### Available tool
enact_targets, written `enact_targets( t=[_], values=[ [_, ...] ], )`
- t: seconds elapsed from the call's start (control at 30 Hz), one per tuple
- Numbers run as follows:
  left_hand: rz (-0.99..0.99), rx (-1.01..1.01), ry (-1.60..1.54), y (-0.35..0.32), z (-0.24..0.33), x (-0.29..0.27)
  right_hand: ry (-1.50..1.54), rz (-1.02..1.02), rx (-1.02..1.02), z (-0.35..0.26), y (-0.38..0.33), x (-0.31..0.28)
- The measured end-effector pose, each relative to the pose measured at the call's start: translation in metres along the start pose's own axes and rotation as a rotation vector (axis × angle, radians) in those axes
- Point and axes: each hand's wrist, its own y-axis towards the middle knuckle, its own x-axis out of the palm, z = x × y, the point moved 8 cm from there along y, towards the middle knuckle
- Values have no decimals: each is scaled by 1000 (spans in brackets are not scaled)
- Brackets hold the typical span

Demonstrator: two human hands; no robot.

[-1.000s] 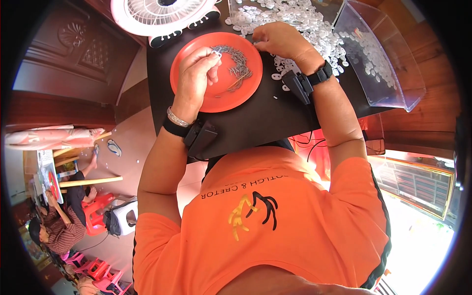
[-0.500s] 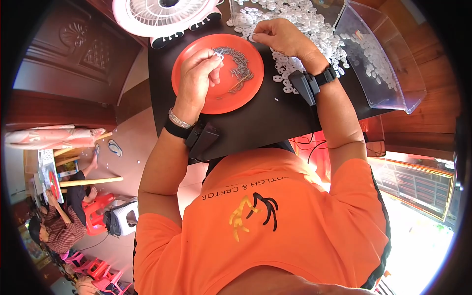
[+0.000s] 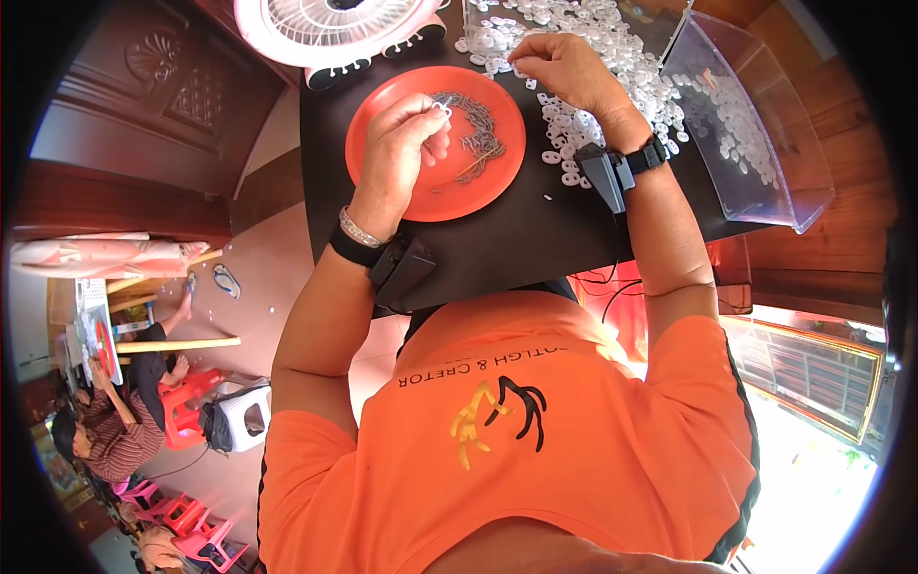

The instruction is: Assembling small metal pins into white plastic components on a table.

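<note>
My left hand [image 3: 397, 143] is closed in a pinch over the round orange-red plate [image 3: 382, 196]. Between its thumb and forefinger is a small white plastic piece [image 3: 443, 107] with holes. On the plate lies a curved heap of small grey pin-like pieces [image 3: 483, 124], too small to name surely. My right hand [image 3: 569, 72], thumb and fingers pinched together, is at the near left edge of a spread of white oval pieces with holes [image 3: 612, 57]. What its fingertips hold, if anything, is too small to make out. Both wrists wear dark strapped devices.
A pink-and-white fan [image 3: 330, 38] stands behind the plate. A clear plastic bin [image 3: 794, 187] with more white pieces lies at the right of the dark table [image 3: 478, 253]. Far left, another person [image 3: 124, 440] sits near red and pink stools [image 3: 186, 411].
The whole view has shifted slightly. My right hand has moved a little to the right, away from the plate. My left hand keeps its pinch on the white piece.
</note>
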Motion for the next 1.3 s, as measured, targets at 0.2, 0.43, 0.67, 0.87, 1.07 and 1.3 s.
enact_targets(
  t=[0.2,0.43,0.67,0.87,1.07,1.3],
  values=[
    [13,10,10,-1,0,-1,178,-260,-106,-31,-12,31],
    [-28,14,36,2,-4,6,59,-352,-270,-54,-25,52],
    [-17,93,81,3,-6,2,84,-427,-212,-65,-31,59],
    [-95,9,44,3,-8,6,206,-446,-202,-58,-28,65],
    [35,-27,-89,2,-5,-7,288,-386,-222,-52,-23,59],
    [73,80,1,1,2,-10,354,-378,-200,-50,-23,61]
  ],
)
